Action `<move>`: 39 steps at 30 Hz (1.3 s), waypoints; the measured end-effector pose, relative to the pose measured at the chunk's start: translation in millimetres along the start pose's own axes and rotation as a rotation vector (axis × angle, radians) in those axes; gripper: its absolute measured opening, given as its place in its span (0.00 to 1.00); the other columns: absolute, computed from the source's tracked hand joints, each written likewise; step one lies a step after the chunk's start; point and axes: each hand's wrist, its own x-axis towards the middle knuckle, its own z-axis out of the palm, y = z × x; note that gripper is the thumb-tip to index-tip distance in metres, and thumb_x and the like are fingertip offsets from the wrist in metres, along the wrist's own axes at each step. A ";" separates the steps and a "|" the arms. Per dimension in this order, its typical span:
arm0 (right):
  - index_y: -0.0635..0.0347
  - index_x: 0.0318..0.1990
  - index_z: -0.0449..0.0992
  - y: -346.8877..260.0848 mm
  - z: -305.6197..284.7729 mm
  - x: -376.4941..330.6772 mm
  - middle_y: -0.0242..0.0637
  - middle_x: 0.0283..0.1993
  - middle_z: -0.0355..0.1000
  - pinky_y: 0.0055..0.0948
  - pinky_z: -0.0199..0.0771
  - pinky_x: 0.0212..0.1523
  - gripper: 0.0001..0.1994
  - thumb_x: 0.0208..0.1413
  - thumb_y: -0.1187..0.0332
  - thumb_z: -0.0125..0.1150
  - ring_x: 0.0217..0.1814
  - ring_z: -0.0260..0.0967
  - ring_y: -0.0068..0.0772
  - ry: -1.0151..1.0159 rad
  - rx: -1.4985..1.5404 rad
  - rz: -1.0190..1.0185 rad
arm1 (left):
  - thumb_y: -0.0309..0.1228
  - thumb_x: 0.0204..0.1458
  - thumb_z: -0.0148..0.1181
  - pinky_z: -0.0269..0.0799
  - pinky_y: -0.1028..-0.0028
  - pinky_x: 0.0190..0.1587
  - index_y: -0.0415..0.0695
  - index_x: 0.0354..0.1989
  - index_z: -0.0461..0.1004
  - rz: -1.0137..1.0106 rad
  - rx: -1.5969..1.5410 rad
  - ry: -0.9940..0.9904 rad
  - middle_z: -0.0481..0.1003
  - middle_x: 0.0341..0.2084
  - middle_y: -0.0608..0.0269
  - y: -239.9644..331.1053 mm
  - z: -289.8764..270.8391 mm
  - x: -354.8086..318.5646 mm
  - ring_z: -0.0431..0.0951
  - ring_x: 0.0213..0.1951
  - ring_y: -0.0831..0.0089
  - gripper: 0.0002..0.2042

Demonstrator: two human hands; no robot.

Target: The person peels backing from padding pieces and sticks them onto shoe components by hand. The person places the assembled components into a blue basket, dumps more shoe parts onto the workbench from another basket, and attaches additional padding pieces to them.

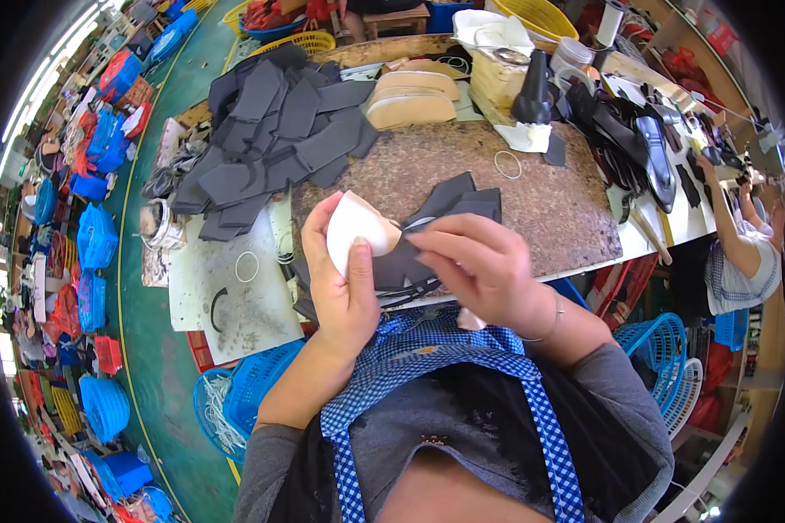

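Note:
My left hand (344, 288) is closed on a curved white-and-tan shoe piece (355, 231), its thumb pressed on the white face. My right hand (484, 266) is closer to the body's right, its fingers bunched at the tan edge of that piece. Whatever sits between those fingertips is too small to make out. Beneath both hands lie several dark grey cut pieces (458, 199) near the table's front edge. Similar tan curved pieces (412, 94) are stacked at the far side, beside a large heap of dark grey pieces (262, 166).
The worktable has a worn brown board (567, 218). A dark cone-shaped spool (533, 91), tubs and black shoes (656, 161) stand at the right; a hammer (645, 227) lies there. Blue baskets (262, 392) sit below the table. Another person (741, 261) works at far right.

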 end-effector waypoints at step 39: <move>0.63 0.39 0.73 34.4 43.7 -10.4 0.41 0.40 0.75 0.25 0.72 0.45 0.06 0.59 0.74 0.49 0.43 0.73 0.25 0.286 1.338 0.761 | 0.32 0.61 0.45 0.47 0.64 0.67 0.32 0.61 0.60 -0.191 -0.442 -0.116 0.47 0.69 0.49 -4.6 -17.3 -7.5 0.53 0.67 0.61 0.23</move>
